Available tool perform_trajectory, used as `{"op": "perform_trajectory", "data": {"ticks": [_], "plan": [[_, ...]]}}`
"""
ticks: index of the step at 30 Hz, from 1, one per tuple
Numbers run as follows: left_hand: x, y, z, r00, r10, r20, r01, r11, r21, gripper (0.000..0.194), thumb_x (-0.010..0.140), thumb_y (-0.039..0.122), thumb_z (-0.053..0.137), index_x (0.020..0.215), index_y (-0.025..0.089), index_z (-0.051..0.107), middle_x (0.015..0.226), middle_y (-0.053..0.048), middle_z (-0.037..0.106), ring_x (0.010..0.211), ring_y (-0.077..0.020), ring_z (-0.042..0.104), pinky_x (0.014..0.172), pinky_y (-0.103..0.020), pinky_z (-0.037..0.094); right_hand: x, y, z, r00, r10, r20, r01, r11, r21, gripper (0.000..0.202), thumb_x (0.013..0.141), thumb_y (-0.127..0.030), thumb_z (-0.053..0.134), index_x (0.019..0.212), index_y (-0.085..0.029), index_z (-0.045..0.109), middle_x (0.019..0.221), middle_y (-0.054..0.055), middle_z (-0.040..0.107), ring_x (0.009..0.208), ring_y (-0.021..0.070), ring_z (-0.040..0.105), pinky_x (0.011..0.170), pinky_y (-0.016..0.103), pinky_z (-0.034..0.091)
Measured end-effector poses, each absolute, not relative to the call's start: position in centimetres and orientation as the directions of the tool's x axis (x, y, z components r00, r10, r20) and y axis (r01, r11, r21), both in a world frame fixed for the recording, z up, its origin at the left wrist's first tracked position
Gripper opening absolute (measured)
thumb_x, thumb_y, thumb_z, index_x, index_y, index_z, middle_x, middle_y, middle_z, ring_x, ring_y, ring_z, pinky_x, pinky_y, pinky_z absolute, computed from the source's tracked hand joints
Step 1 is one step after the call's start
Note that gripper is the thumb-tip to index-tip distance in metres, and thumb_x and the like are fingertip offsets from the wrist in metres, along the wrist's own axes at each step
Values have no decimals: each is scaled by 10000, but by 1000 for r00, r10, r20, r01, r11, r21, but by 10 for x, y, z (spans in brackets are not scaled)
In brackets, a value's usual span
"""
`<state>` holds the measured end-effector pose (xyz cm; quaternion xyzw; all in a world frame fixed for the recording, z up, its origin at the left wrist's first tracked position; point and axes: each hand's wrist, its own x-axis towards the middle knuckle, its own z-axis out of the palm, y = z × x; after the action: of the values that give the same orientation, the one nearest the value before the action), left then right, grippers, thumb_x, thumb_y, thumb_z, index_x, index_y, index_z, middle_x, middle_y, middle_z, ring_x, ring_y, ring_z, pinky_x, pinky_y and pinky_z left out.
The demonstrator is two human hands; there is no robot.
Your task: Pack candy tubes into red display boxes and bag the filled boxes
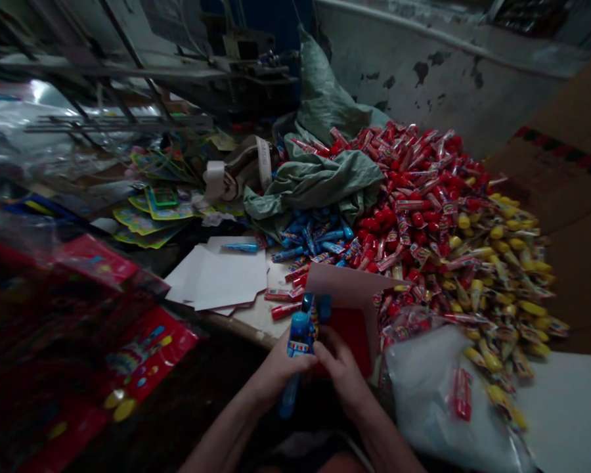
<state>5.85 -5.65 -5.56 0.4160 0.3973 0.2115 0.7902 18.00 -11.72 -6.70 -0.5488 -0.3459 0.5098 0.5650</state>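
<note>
Bare forearms (241, 414) extend to the front edge of the bench (251, 326). Left hand (274, 361) fingers are clamped on blue tubes (299, 328), caps pointing away from the body, presumably for alignment. Right hand (342, 364) fingers touch the tubes; whether they grip cannot be told. An open box (345, 279) stands just beyond, likely for short reach. White cards (231, 279) lie left along the front edge; red tubes (423, 177) and yellow tubes (517, 263) crowd the right side, partly blocked by a clear bag (423, 374).

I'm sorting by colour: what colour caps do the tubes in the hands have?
Blue caps, seen best in the head view.
</note>
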Motion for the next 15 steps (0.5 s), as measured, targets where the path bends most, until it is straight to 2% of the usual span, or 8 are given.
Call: {"op": "perform_trajectory", "data": {"ticks": [6, 10, 13, 15], "plan": [[66, -82, -71, 639, 618, -458, 88, 533, 842, 491, 645, 297, 708, 1062, 194, 469, 632, 56, 580, 485, -99, 547, 461, -196, 432, 180, -146, -80, 190, 946, -262, -258, -210, -943, 431, 865, -512, 540, 1152, -195, 592, 1083, 50, 682, 995, 207, 638, 905, 339, 495], [77, -90, -67, 668, 578, -469, 155, 508, 847, 545, 632, 225, 690, 1131, 195, 473, 654, 56, 599, 494, -98, 558, 457, -187, 439, 189, -155, -80, 264, 925, -272, -234, -212, -949, 425, 870, -495, 535, 1165, -193, 581, 1058, 51, 690, 996, 212, 644, 896, 333, 501], [78, -90, -63, 625, 585, -516, 150, 559, 816, 554, 670, 322, 683, 1164, 193, 468, 639, 43, 617, 472, -125, 581, 433, -207, 444, 203, -159, -83, 384, 894, -230, -69, -221, -973, 443, 877, -462, 523, 1210, -172, 558, 1089, 78, 681, 1008, 215, 639, 912, 341, 498], [71, -86, -63, 513, 667, -540, 98, 579, 809, 493, 689, 391, 679, 1096, 189, 487, 565, 55, 589, 443, -125, 567, 423, -205, 434, 214, -159, -84, 458, 880, -123, 190, -233, -954, 441, 888, -411, 514, 1262, -179, 546, 1130, 90, 658, 1039, 215, 620, 942, 354, 479]]}}
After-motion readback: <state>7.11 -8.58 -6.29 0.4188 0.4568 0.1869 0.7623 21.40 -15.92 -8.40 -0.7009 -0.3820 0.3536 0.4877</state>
